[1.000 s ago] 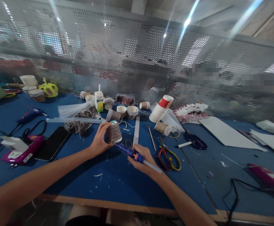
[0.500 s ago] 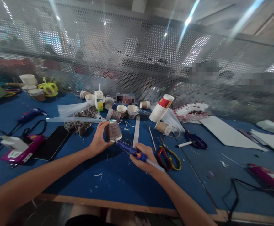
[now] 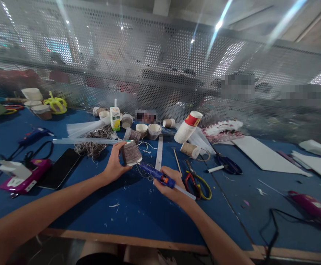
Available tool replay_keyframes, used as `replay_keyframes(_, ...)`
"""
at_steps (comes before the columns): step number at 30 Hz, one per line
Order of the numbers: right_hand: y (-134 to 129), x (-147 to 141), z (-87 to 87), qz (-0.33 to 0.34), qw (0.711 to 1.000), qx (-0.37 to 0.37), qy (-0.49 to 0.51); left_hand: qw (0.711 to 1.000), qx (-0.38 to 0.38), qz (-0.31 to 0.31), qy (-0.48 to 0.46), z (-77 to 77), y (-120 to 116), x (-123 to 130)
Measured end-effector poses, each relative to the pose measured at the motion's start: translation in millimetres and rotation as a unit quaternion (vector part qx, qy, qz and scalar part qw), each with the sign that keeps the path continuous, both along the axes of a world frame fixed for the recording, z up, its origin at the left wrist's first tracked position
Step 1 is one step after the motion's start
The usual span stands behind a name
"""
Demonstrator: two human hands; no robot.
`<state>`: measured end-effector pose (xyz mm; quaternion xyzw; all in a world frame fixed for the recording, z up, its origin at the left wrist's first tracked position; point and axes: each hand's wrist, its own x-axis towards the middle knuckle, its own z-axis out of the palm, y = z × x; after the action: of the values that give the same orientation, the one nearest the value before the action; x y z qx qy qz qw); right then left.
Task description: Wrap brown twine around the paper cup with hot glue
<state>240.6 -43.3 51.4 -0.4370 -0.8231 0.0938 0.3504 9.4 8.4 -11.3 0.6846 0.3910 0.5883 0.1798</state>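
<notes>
My left hand (image 3: 116,163) is closed around a paper cup wrapped in grey-brown cord (image 3: 132,153), tilted on its side above the blue table. In my right hand (image 3: 169,184) is a blue glue gun (image 3: 158,174), a clear glue stick (image 3: 185,192) poking out of its back. The gun's nozzle points at the cup's rim; whether it touches cannot be made out. Behind the cup lies a tangle of grey cord (image 3: 92,147). A metal ruler (image 3: 159,152) and red-and-yellow scissors (image 3: 197,183) rest near my right hand.
White paper cups (image 3: 186,129) lean in a stack at the back. A drink carton (image 3: 115,118) stands among wrapped cups. On the left are a phone (image 3: 60,168), a magenta power strip (image 3: 28,177) and another glue gun (image 3: 35,136). White boards (image 3: 267,156) lie right; a perforated metal screen (image 3: 154,73) rises behind.
The glue gun has drawn slightly right, its nozzle a little farther along the cup's rim. My left hand still grips the cup, which has tilted slightly. The view has shifted a little.
</notes>
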Motion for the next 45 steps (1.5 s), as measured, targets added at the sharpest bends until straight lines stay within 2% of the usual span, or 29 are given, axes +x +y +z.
replay_keyframes(10,1.7,1.9,-2.4,-0.022,0.999,-0.012,0.026,0.998,-0.049,-0.025,-0.017,-1.2,-1.2,-0.9)
replay_keyframes(17,1.4,2.9,-1.4,-0.023,0.999,-0.015,0.029,0.999,-0.053,0.004,0.006,0.6,-2.0,-5.7)
replay_keyframes(22,0.9,1.7,-1.3,-0.022,0.999,-0.017,0.036,0.997,-0.047,-0.046,-0.048,1.9,-1.8,-2.0)
replay_keyframes(29,-0.7,2.3,-0.1,-0.020,0.999,-0.027,0.036,0.990,-0.067,-0.080,-0.096,2.2,-1.4,0.3)
replay_keyframes(35,-2.2,2.0,3.1,-0.030,0.998,-0.031,0.035,0.984,-0.089,-0.096,-0.120,0.4,0.4,1.1)
replay_keyframes(41,-3.0,3.6,4.9,-0.038,0.998,-0.044,0.025,0.982,-0.067,-0.120,-0.128,1.2,1.2,-0.3)
replay_keyframes(45,-3.4,4.3,6.7,-0.036,0.997,-0.048,0.042,0.985,-0.060,-0.110,-0.120,4.1,0.1,0.1)
